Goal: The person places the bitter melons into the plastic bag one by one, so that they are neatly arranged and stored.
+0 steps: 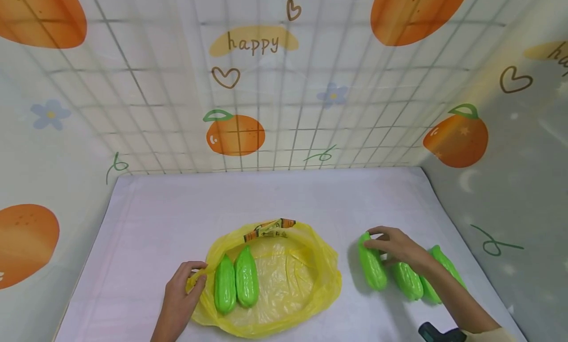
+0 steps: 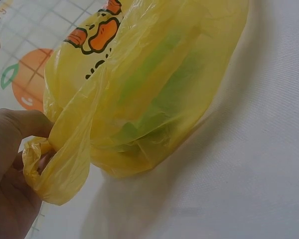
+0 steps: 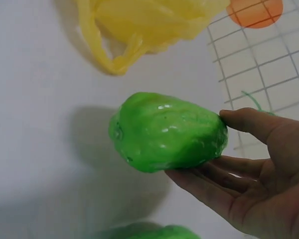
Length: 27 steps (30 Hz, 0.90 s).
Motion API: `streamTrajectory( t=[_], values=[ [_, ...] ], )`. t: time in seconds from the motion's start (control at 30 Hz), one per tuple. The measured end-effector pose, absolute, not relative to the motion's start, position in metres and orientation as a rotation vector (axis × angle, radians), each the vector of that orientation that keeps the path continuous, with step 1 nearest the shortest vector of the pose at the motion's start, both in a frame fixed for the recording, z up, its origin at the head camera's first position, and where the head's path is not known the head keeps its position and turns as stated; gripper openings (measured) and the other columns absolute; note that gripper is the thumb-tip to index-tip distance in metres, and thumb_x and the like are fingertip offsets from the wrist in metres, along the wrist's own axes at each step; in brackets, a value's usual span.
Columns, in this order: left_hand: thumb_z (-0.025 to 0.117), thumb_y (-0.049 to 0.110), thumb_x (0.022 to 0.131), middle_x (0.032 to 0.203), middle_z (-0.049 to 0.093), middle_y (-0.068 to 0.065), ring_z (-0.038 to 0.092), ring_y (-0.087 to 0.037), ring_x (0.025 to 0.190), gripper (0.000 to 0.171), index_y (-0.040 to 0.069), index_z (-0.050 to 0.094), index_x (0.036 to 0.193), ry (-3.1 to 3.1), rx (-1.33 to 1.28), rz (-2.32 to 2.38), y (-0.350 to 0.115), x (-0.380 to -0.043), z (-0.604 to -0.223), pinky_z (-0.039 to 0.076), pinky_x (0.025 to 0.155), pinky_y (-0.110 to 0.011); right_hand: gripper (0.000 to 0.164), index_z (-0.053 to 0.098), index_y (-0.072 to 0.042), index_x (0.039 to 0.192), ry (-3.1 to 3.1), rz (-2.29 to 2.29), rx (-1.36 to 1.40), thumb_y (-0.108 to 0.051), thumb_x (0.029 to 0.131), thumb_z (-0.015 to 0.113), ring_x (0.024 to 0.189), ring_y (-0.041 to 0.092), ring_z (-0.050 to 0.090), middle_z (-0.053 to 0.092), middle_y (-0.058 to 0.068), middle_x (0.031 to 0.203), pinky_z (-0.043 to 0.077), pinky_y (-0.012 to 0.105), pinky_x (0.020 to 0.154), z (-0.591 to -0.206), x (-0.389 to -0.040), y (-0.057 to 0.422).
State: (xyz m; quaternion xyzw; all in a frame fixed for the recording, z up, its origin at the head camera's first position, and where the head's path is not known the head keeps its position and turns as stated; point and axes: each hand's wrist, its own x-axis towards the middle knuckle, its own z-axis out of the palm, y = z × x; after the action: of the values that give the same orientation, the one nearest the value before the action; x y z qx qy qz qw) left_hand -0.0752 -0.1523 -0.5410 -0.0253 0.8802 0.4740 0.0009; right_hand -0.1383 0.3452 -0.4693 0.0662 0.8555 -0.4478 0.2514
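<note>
My left hand (image 1: pixel 181 290) pinches the handle at the left side of a yellow plastic bag (image 1: pixel 293 302), which lies spread wide with its mouth facing up. Two bright green, bumpy, elongated vegetables that look like bitter melons (image 1: pixel 247 278) lie side by side in the bag's left part; in the left wrist view they show dimly through the film. To the right of the bag, my right hand (image 1: pixel 397 244) grips another green melon (image 1: pixel 372 265) by its far end, thumb on one side and fingers beneath. The right wrist view shows this melon (image 3: pixel 169 132) with its shadow on the cloth.
Several more green melons (image 1: pixel 408 281) lie on the white tabletop (image 1: pixel 177 199) under and beside my right forearm. A patterned curtain (image 1: pixel 275 90) with oranges and grid lines stands behind the table and along both sides. A dark wrist device (image 1: pixel 439 333) sits by my right sleeve.
</note>
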Motion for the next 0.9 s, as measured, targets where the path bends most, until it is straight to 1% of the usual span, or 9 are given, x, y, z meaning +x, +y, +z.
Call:
streamTrajectory(
  t=[0.13,0.23,0.43,0.6,0.73,0.9],
  values=[
    [0.065,0.008,0.096,0.115,0.063,0.000,0.060,-0.018,0.108,0.020,0.013,0.065,0.115,2.759,-0.081,1.488,-0.152,-0.075,-0.540,0.046,0.095,-0.045,0.070,0.038,0.011,0.142,2.320,-1.261,0.150,-0.031,0.095,0.068,0.111,0.039,0.059,0.057,0.028,0.126,0.057,0.049,0.081,-0.461,-0.140,0.337],
    [0.064,0.007,0.095,0.115,0.063,-0.001,0.060,-0.018,0.109,0.020,0.012,0.064,0.115,2.751,-0.091,1.484,-0.152,-0.075,-0.539,0.046,0.095,-0.045,0.069,0.039,0.009,0.142,2.311,-1.291,0.141,-0.032,0.095,0.069,0.107,0.035,0.062,0.059,0.025,0.124,0.057,0.049,0.081,-0.454,-0.141,0.328],
    [0.064,0.007,0.095,0.115,0.063,-0.001,0.060,-0.019,0.109,0.021,0.012,0.064,0.115,2.747,-0.093,1.483,-0.152,-0.075,-0.539,0.046,0.095,-0.045,0.064,0.042,0.005,0.140,2.292,-1.345,0.121,-0.031,0.095,0.068,0.103,0.031,0.064,0.064,0.019,0.118,0.057,0.048,0.081,-0.439,-0.142,0.305],
    [0.065,0.006,0.095,0.115,0.063,-0.001,0.060,-0.019,0.108,0.021,0.012,0.064,0.115,2.752,-0.085,1.490,-0.153,-0.075,-0.540,0.046,0.095,-0.046,0.063,0.041,0.005,0.140,2.282,-1.380,0.088,-0.028,0.094,0.069,0.098,0.029,0.065,0.062,0.020,0.117,0.058,0.048,0.079,-0.429,-0.143,0.285],
    [0.065,0.006,0.095,0.114,0.063,-0.001,0.060,-0.019,0.108,0.021,0.013,0.064,0.115,2.754,-0.084,1.495,-0.153,-0.075,-0.541,0.046,0.096,-0.046,0.063,0.042,0.004,0.140,2.279,-1.390,0.063,-0.028,0.094,0.070,0.094,0.028,0.067,0.062,0.021,0.118,0.058,0.048,0.077,-0.423,-0.144,0.271],
    [0.065,0.005,0.094,0.114,0.063,0.000,0.060,-0.017,0.108,0.021,0.013,0.065,0.114,2.768,-0.063,1.507,-0.153,-0.075,-0.542,0.047,0.095,-0.046,0.061,0.044,0.002,0.139,2.240,-1.412,0.030,-0.028,0.093,0.070,0.093,0.027,0.067,0.063,0.020,0.116,0.059,0.048,0.077,-0.418,-0.146,0.255]
  ],
)
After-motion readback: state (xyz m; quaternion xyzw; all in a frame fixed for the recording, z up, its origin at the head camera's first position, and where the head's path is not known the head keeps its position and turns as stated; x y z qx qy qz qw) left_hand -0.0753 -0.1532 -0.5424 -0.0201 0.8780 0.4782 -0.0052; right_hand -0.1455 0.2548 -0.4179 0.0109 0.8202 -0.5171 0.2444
